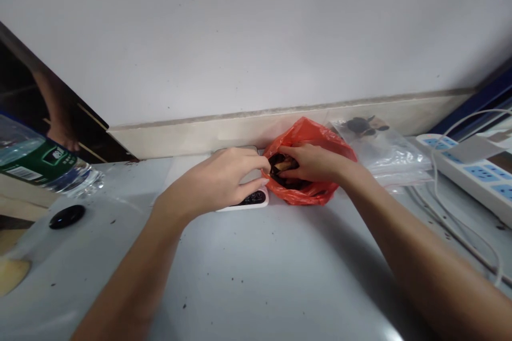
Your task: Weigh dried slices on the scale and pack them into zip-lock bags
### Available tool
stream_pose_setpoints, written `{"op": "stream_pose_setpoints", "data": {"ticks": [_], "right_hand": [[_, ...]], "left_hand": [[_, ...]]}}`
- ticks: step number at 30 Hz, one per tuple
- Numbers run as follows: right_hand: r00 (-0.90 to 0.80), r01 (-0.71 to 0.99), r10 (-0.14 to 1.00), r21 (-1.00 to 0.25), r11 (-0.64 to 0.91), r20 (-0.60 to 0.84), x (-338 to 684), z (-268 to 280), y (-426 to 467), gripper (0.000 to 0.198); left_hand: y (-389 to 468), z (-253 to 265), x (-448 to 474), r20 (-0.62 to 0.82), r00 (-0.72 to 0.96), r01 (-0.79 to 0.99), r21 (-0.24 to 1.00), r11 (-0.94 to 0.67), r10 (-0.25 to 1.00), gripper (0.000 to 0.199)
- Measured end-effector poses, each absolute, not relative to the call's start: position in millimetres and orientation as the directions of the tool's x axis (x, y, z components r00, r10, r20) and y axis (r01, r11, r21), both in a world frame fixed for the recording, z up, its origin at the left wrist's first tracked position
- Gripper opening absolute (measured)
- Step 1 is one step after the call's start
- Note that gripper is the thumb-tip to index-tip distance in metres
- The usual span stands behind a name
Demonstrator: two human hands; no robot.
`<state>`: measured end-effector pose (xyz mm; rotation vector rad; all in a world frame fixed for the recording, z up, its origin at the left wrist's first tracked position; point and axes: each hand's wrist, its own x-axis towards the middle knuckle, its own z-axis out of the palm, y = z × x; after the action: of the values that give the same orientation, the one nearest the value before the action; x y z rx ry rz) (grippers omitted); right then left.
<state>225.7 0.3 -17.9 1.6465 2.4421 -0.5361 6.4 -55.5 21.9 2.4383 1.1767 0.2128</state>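
Note:
A red plastic bag (308,136) stands with its mouth open near the wall, holding dark brown, dried-looking pieces (283,164). My left hand (228,176) pinches the bag's left rim between thumb and fingers. Reaching in from the right, my right hand (310,162) has its thumb and fingers closing around the brown contents; its fingertips are partly hidden, and what they grip is unclear. Under and behind my left hand lies a small white kitchen scale (260,200) with a black button panel, mostly covered.
Right of the red bag lies a clear plastic bag (396,157) with dark pieces inside. Farther right are a white power strip (472,170) and a looping cable (472,224). At left are a water bottle (44,162), a black oval object (67,217) and a pale yellowish piece (14,275).

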Motion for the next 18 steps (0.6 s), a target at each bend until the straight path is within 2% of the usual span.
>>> {"op": "stream_pose_setpoints", "data": {"ticks": [6,13,18], "right_hand": [[-0.477,0.875,0.822,-0.254,0.411,-0.312,229.1,-15.7,1.6,0.034],[-0.526,0.810,0.810,-0.441,0.385,-0.259,246.1,-11.0,9.2,0.042],[-0.491,0.836,0.840,-0.397,0.379,-0.231,257.6,-7.2,13.3,0.044]], "left_hand": [[-55.5,22.5,6.6,-0.075,0.621,0.727,0.426,-0.538,0.780,0.020],[-53.5,25.3,2.2,-0.048,0.617,0.728,0.413,-0.547,0.785,0.021],[-53.4,26.0,0.1,-0.047,0.609,0.741,0.388,-0.548,0.791,0.024]]}}
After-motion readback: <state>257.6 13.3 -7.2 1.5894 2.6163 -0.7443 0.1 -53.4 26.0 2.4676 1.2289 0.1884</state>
